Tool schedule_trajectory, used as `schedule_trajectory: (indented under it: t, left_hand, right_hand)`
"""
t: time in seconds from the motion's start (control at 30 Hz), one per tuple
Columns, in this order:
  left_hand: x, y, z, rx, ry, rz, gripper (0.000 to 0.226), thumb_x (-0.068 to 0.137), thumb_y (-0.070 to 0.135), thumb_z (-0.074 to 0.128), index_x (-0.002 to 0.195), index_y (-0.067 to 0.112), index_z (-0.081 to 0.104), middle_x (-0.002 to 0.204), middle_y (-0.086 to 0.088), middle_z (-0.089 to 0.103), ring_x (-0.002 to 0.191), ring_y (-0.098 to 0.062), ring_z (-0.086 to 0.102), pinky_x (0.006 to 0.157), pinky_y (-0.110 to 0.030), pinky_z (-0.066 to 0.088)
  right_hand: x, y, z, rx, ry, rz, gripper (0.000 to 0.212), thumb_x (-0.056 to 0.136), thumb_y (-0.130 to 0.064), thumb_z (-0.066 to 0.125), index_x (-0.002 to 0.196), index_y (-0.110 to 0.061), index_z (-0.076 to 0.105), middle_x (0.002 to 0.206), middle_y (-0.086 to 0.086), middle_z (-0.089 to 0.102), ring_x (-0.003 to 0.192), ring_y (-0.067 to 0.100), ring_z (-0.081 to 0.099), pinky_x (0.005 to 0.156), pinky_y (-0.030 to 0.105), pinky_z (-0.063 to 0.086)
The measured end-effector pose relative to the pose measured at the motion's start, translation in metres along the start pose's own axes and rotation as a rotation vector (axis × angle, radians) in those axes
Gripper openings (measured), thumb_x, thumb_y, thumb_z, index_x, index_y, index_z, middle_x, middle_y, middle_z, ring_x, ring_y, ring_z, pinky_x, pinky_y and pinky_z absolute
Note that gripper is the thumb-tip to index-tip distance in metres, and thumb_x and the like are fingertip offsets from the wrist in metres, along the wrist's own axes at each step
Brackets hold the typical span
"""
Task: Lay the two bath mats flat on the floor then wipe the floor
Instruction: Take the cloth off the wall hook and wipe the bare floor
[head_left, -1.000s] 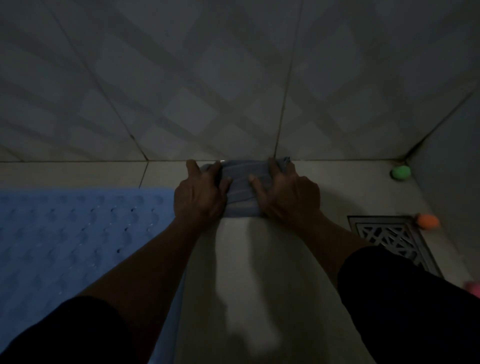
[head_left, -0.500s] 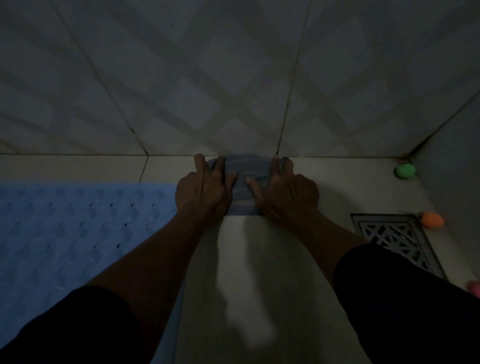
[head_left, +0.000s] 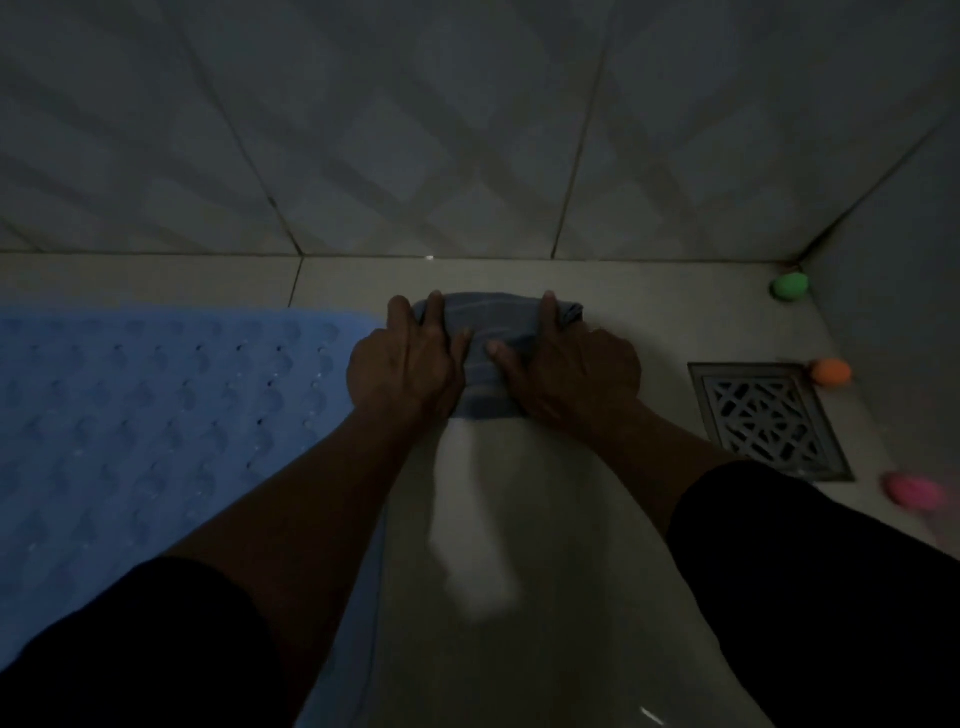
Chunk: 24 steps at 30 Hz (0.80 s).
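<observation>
- The cloth (head_left: 496, 358) under my palms is the thing to mind. I judge it soft and light, and it would bunch or slide out if I pushed from one side only. So I take it from above, a palm on each end, weight straight down.
- It looks grey-blue with paler stripes across it, folded into a thick pad. Its far edge curves up a little near my fingertips. It lies on the floor (head_left: 519, 519) just short of the wall (head_left: 415, 130), between my two hands.
- My left hand (head_left: 408, 358) lies flat on the cloth's left end, fingers straight and spread, pressing rather than clutching.
- My right hand (head_left: 569, 366) does the same on the right end, fingers extended forward, thumb angled in toward the middle.
- The floor tile looks smooth, with a pale sheen near me. I would guess it is slick, so the cloth should glide easily under pressure.
- The blue bath mat (head_left: 156, 415) lies flat to my left, its edge just beside my left hand. Its surface is dimpled all over. A second mat I cannot see.
- To the right sits the floor drain (head_left: 769, 421), well apart from the cloth.
- Beyond it, by the side wall, are a green ball (head_left: 788, 286), an orange ball (head_left: 831, 372) and a pink ball (head_left: 914, 488), the last one blurred.
</observation>
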<state>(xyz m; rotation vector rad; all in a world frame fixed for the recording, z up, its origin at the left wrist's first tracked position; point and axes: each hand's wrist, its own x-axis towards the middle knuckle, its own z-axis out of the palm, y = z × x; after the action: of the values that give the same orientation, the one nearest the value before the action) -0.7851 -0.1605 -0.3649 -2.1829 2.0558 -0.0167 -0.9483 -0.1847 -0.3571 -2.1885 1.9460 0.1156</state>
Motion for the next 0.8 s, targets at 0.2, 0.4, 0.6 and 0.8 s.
schedule_trajectory:
  t: [0.2,0.4,0.6,0.8]
  left_hand:
    - [-0.048,0.000,0.001,-0.182,-0.075,-0.091,0.074,0.096,0.061,0.031,0.155,0.019,0.016,0.142,-0.018,0.033,0.107,-0.037,0.055,0.075,-0.042,0.045]
    - [-0.111,0.006,-0.010,-0.203,-0.083,-0.088,0.065,0.101,0.056,0.031,0.155,0.023,0.017,0.141,-0.016,0.034,0.107,-0.038,0.057,0.077,-0.041,0.045]
    - [-0.151,0.008,-0.004,-0.152,-0.079,-0.145,0.072,0.098,0.061,0.032,0.157,0.026,0.012,0.145,-0.019,0.031,0.106,-0.042,0.059,0.085,-0.044,0.048]
    - [-0.205,0.021,-0.013,-0.113,-0.141,-0.189,0.070,0.099,0.060,0.032,0.157,0.029,0.009,0.154,-0.019,0.022,0.117,-0.039,0.055,0.090,-0.043,0.048]
  right_hand:
    - [-0.051,-0.002,0.006,-0.078,-0.003,0.005,0.094,0.087,-0.080,0.019,0.157,-0.021,0.000,0.133,0.021,0.055,0.106,0.038,0.060,0.081,0.040,0.042]
    - [-0.107,-0.004,0.009,-0.086,-0.043,0.033,0.096,0.085,-0.082,0.022,0.156,-0.023,-0.003,0.123,0.019,0.062,0.095,0.036,0.063,0.071,0.038,0.035]
    - [-0.149,-0.003,0.023,-0.078,-0.028,0.005,0.099,0.087,-0.079,0.024,0.156,-0.016,-0.006,0.120,0.021,0.062,0.095,0.035,0.063,0.070,0.036,0.035]
    - [-0.193,0.007,0.028,-0.002,-0.082,-0.034,0.100,0.088,-0.078,0.027,0.155,-0.016,-0.011,0.132,0.021,0.056,0.106,0.035,0.060,0.078,0.037,0.037]
